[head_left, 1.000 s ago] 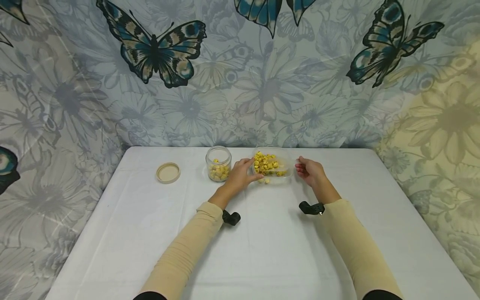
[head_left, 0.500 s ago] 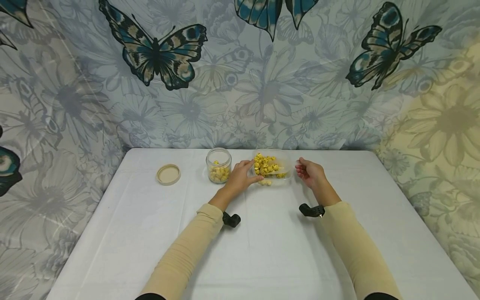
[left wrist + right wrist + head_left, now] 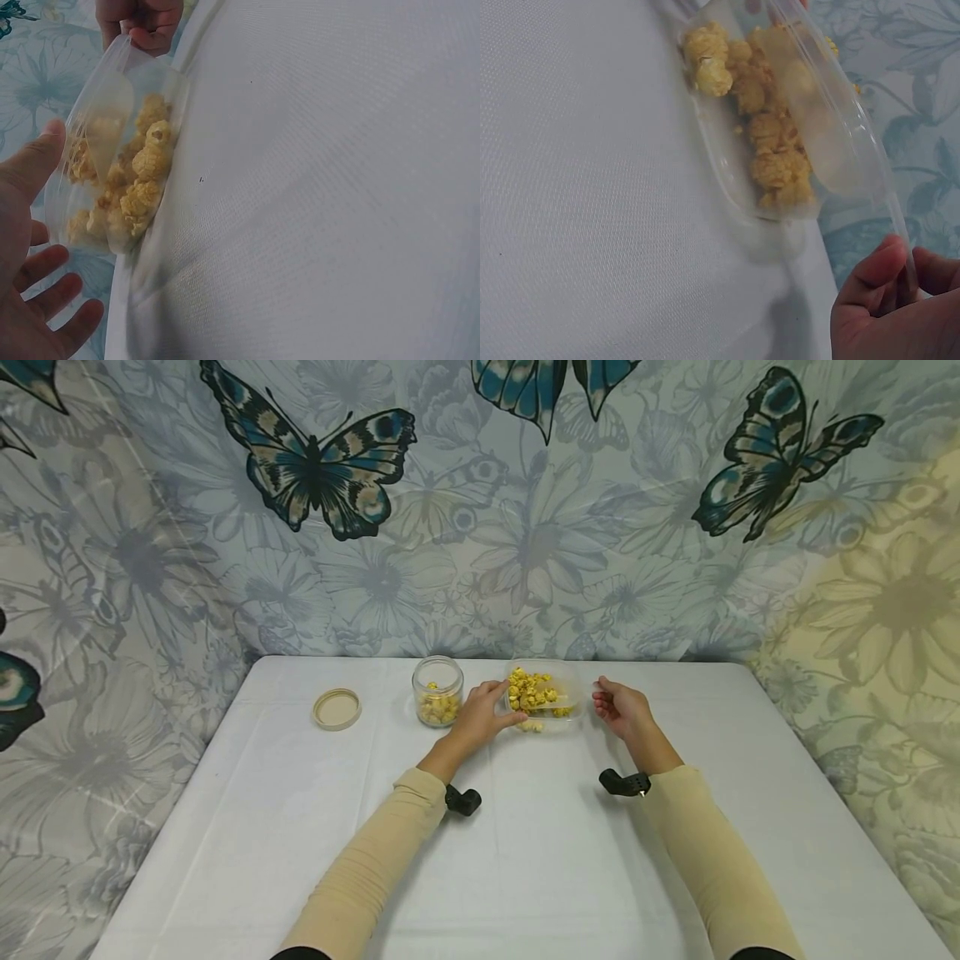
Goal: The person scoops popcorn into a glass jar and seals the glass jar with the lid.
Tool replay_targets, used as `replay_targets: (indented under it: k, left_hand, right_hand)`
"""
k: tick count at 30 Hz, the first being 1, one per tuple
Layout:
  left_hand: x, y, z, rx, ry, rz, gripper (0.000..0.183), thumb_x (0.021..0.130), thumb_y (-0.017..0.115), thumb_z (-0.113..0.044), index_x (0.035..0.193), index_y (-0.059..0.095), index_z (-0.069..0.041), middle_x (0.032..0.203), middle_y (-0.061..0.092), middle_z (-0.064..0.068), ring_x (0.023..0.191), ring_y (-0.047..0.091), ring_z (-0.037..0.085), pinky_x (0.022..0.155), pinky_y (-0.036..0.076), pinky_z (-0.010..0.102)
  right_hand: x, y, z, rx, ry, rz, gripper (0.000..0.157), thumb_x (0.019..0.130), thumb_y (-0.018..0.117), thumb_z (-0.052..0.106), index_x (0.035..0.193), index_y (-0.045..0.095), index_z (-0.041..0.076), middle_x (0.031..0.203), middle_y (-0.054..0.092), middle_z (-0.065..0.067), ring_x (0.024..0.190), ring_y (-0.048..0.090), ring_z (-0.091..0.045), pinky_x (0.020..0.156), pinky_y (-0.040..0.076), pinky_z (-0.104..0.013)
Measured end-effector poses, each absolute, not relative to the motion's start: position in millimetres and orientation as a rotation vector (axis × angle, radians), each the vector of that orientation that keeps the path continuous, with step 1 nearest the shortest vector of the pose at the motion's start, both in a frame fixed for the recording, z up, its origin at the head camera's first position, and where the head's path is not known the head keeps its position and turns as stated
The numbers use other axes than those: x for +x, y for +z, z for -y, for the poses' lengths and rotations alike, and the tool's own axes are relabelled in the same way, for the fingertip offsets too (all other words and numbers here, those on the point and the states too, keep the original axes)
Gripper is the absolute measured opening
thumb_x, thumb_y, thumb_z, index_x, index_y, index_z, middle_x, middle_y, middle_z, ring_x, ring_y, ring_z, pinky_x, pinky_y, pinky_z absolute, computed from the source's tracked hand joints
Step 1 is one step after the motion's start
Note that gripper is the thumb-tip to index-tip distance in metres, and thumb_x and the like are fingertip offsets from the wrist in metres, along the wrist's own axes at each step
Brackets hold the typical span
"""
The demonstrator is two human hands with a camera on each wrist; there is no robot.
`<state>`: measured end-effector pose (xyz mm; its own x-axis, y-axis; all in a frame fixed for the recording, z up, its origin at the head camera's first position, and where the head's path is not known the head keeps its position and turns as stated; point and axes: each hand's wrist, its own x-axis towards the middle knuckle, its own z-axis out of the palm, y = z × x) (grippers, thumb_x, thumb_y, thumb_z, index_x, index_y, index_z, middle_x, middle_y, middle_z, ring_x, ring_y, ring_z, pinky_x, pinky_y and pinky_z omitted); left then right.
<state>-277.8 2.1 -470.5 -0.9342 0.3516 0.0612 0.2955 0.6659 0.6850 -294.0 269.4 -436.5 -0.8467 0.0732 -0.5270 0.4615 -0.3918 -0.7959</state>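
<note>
A clear plastic container (image 3: 543, 712) of yellow popcorn (image 3: 531, 690) stands near the table's back edge. My left hand (image 3: 478, 713) holds its left end, thumb at the front side and index finger farther back; in the left wrist view the other fingers (image 3: 52, 296) spread loosely. Beyond the right end, my right hand (image 3: 621, 706) pinches the thin handle of a translucent scoop (image 3: 836, 161) between thumb and fingertips. Its broad rounded part overlaps the container's inside, with popcorn around it. Left of the container stands an open glass jar (image 3: 438, 678), its lower part filled with popcorn.
A round, pale-rimmed lid (image 3: 337, 709) lies on the white-covered table (image 3: 525, 860), left of the jar. Behind the table's back edge hangs a cloth (image 3: 480, 527) with butterflies and flowers. A black band with a camera sits on each wrist.
The head view has tilted very slightly, so everything sits a little lower in it. Both hands, the container and the jar keep their places on the table.
</note>
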Motion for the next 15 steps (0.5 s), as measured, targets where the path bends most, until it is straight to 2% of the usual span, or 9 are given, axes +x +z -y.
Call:
replay_targets:
  k: [8, 15]
  left_hand:
    - [-277.4, -471.0, -2.6, 0.548, 1.135, -2.802, 0.08, 0.088, 0.066, -0.05, 0.151, 0.037, -0.011, 0.149, 0.042, 0.011, 0.135, 0.041, 0.032, 0.11, 0.04, 0.048]
    - [-278.1, -470.2, -3.3, 0.536, 1.153, -2.796, 0.078, 0.088, 0.068, -0.047, 0.149, 0.039, -0.01, 0.149, 0.043, 0.012, 0.137, 0.04, 0.032, 0.111, 0.039, 0.048]
  right_hand:
    - [-292.9, -436.1, -269.4, 0.721, -2.326, -1.564, 0.017, 0.101, 0.052, 0.021, 0.094, 0.063, 0.009, 0.06, 0.062, 0.001, 0.055, 0.058, -0.007, 0.051, 0.049, -0.018]
    - [-292.8, -435.6, -269.0, 0.725, -2.33, -1.571, 0.02, 0.101, 0.052, 0.02, 0.09, 0.064, 0.009, 0.06, 0.062, 0.001, 0.055, 0.058, -0.007, 0.051, 0.049, -0.018]
